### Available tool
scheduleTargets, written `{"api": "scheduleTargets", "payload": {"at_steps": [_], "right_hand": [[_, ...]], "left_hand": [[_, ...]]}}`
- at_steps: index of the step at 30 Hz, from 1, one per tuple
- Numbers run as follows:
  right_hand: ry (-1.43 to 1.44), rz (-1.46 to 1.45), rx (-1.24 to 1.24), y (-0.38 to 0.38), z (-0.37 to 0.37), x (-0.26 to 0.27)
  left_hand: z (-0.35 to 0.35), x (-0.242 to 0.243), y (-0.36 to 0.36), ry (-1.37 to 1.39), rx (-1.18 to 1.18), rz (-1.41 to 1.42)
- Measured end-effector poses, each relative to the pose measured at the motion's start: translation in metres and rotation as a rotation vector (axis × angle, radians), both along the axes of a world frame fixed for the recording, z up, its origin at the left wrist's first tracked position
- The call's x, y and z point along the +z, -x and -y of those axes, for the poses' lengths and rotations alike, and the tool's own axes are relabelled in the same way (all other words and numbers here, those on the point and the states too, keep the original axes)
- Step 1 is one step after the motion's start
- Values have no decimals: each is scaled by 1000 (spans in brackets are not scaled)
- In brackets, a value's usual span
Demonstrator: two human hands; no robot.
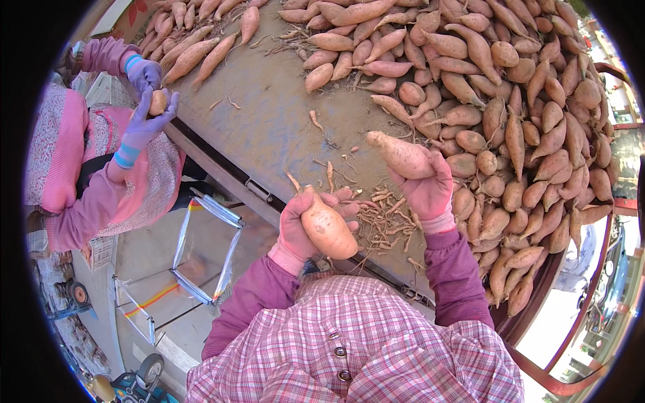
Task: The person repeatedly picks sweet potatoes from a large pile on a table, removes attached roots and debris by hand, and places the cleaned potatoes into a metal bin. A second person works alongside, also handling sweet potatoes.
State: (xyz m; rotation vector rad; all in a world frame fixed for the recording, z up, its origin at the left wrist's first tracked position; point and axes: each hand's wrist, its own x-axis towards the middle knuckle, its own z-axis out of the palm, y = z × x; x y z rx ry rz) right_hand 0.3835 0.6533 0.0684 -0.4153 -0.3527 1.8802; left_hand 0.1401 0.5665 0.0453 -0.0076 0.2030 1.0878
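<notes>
A plump, pale orange sweet potato (328, 227) rests in my left hand (293, 226), the gloved thumb against its side and the fingers behind it. My right hand (428, 194), in a pink glove too, grips a longer, dusty sweet potato (403, 155) by its near end, with the far end pointing up and left. Between and beyond my hands lies a litter of thin root trimmings (385, 216) on the dirty truck bed (282, 116). Right of my right hand rises a large heap of sweet potatoes (504, 131).
At the left a co-worker in purple gloves (143, 118) holds a small sweet potato (158, 103). A smaller pile of sweet potatoes (194, 55) lies at the far left of the bed. Below the bed's edge (227, 174) stand a clear-sided bag with taped edges (201, 252) and a white crate (99, 253).
</notes>
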Motion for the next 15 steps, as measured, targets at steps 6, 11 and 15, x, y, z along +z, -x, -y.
{"api": "scheduleTargets", "payload": {"at_steps": [6,11,15], "right_hand": [[-112,319,64,72,72,-14],[-302,515,324,108,98,3],[-272,596,481,123,106,-1]], "left_hand": [[25,10,18,-60,122,44],[58,-1,43,-92,249,-74],[82,-1,62,-151,348,-173]]}}
